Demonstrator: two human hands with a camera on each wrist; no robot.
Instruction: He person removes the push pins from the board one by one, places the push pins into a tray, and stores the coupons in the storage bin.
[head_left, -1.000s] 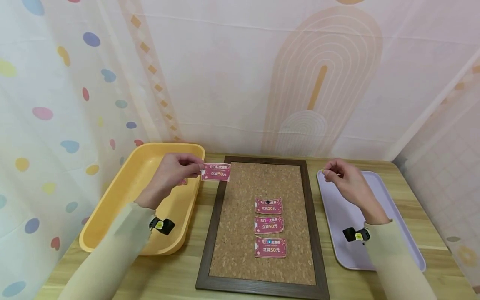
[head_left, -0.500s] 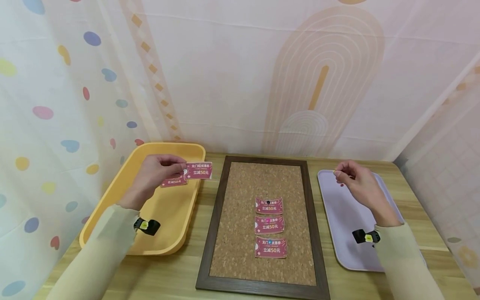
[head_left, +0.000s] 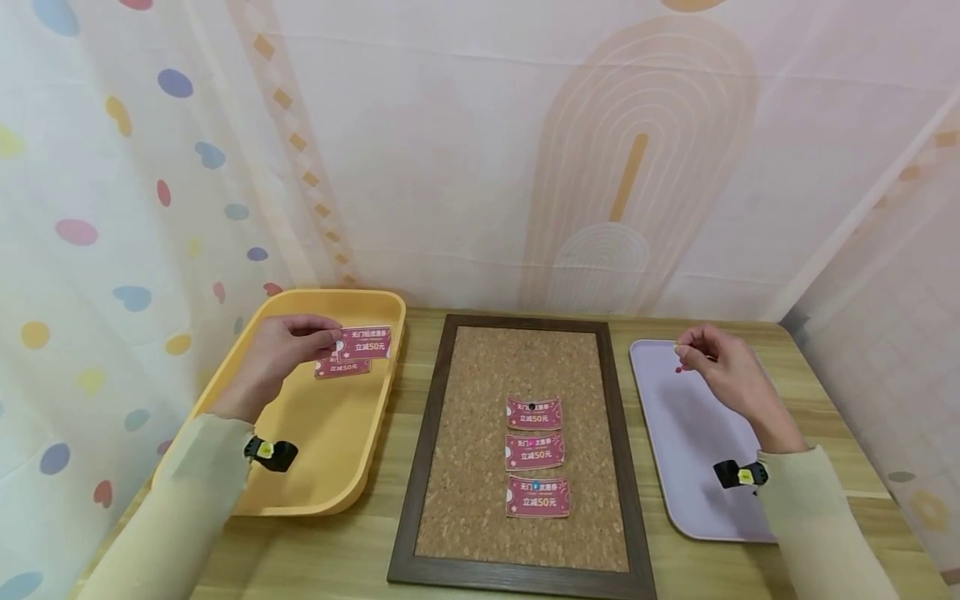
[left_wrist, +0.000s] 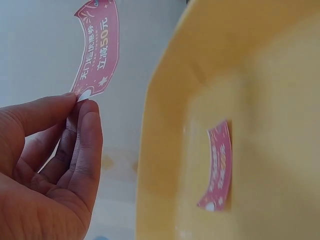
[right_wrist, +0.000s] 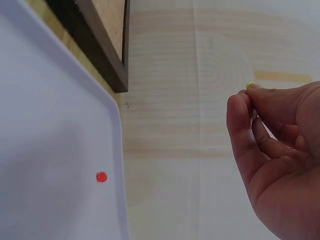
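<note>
My left hand is over the yellow tray and pinches one end of a pink paper coupon between thumb and fingers. Another pink coupon lies in the tray, partly behind the held one in the head view. Above the far end of the lilac tray, my right hand pinches a small yellow pushpin at the fingertips; most of the pin is hidden. On the corkboard, three pink coupons hang in a column: an upper one, a middle one and a lower one, bearing black, pink and blue pins.
The yellow tray stands left of the framed board, with the lilac tray to its right. A small red round pin lies in the lilac tray. A patterned curtain hangs behind the wooden table.
My left hand has drawn the held coupon leftward from the board's edge to over the yellow tray. The right hand has shifted slightly right, and the red pin has come into sight.
</note>
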